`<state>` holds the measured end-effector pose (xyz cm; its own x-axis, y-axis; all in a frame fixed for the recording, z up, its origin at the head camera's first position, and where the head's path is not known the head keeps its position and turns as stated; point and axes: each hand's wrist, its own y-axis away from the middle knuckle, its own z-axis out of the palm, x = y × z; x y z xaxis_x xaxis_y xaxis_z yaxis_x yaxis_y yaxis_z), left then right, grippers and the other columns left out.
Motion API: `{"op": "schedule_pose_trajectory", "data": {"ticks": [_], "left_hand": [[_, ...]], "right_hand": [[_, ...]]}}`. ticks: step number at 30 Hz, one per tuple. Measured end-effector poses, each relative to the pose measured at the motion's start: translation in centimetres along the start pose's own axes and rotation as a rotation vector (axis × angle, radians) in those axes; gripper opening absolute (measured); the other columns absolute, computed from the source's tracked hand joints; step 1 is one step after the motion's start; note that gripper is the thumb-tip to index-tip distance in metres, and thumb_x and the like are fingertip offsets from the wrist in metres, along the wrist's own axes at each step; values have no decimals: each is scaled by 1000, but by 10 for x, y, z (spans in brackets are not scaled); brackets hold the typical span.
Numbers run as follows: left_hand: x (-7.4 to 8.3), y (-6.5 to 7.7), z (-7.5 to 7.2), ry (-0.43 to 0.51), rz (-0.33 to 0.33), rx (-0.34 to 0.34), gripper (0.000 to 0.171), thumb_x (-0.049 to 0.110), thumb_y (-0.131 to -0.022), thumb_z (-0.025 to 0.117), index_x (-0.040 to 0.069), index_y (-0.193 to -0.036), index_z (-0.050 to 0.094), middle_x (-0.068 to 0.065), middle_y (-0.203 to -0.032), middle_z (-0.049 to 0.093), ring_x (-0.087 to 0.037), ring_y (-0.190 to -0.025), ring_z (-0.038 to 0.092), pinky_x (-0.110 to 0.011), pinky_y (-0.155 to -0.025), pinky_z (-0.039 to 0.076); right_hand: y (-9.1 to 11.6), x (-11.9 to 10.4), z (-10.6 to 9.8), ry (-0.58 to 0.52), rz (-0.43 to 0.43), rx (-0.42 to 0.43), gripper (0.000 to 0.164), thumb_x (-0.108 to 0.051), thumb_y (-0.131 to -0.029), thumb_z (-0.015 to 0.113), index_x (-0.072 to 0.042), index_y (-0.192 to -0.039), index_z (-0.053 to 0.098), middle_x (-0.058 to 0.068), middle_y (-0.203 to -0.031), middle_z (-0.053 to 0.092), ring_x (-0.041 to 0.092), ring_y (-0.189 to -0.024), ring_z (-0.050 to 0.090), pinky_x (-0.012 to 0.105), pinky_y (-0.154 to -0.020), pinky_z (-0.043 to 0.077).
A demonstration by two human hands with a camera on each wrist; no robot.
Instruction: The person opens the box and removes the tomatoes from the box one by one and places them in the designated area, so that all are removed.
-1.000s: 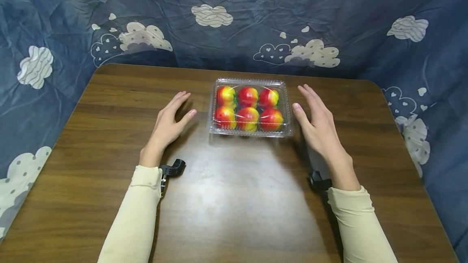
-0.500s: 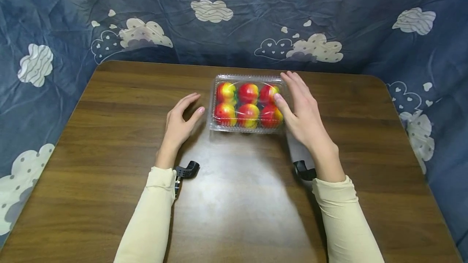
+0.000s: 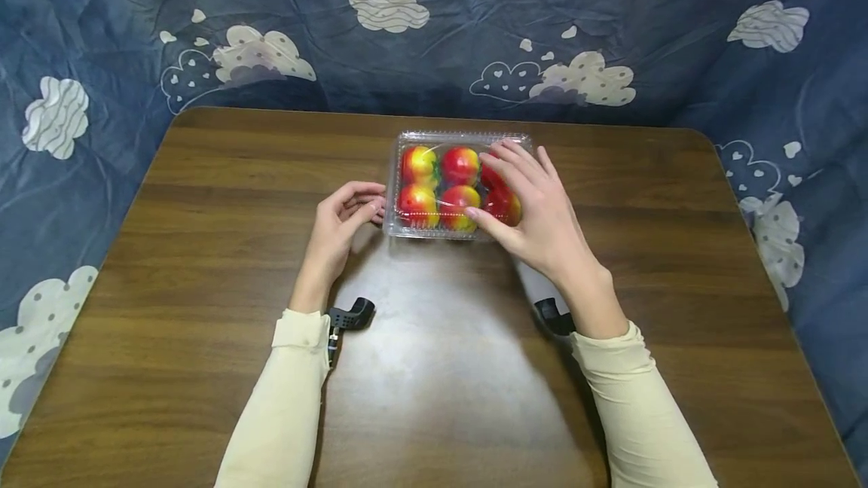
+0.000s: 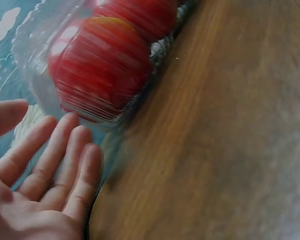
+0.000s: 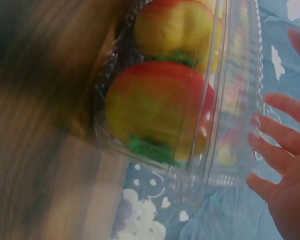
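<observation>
A clear plastic clamshell box (image 3: 434, 233) lies near the far side of the table, its lid down over several red-and-yellow fruits (image 3: 460, 166). Green leafy bits show by one fruit (image 5: 157, 112) in the right wrist view. At the box's left edge is my left hand (image 3: 334, 226), fingers loosely bent with the tips right by the rim; in the left wrist view they are spread below the box corner. My right hand (image 3: 539, 217) reaches over the right part of the lid, thumb toward the front edge and fingers spread toward the back. It hides some of the right-hand fruits.
The brown wooden table (image 3: 434, 398) has rounded far corners. Behind it hangs a blue cloth (image 3: 434, 51) with white clouds. A black wrist mount (image 3: 353, 313) sticks inward from the left wrist, another mount (image 3: 552, 316) from the right.
My right hand has moved left from beside the box to over its lid. My left hand has come right, up to the box's left edge. The box stays in place on the table.
</observation>
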<state>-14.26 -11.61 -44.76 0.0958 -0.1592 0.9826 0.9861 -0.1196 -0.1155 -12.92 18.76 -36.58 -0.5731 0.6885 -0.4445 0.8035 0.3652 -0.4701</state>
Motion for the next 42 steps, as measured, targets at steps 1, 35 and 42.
{"op": "schedule_pose_trajectory", "data": {"ticks": [1,35,42], "left_hand": [[1,1,-1,14,-21,-1,25,-1,-101,64,-12,-123,66,-10,-105,74,-18,-91,71,-30,-83,62],[7,2,-17,324,-255,-451,16,-6,-102,51,-3,-117,55,-20,-92,79,-28,-80,79,-39,-79,66],[5,2,-19,370,-245,-501,19,-9,-102,48,-4,-118,55,-19,-96,79,-28,-85,79,-38,-82,66]], "right_hand": [[0,-1,2,0,-9,-11,73,-37,-84,88,-9,-146,62,14,-155,56,31,-153,42,56,-133,15],[4,-4,17,85,-4,-163,93,-44,-72,97,-8,-149,58,12,-160,51,32,-154,41,56,-129,27],[4,-4,18,93,11,-182,88,-46,-74,95,-9,-145,61,11,-159,52,31,-155,39,56,-129,29]]}}
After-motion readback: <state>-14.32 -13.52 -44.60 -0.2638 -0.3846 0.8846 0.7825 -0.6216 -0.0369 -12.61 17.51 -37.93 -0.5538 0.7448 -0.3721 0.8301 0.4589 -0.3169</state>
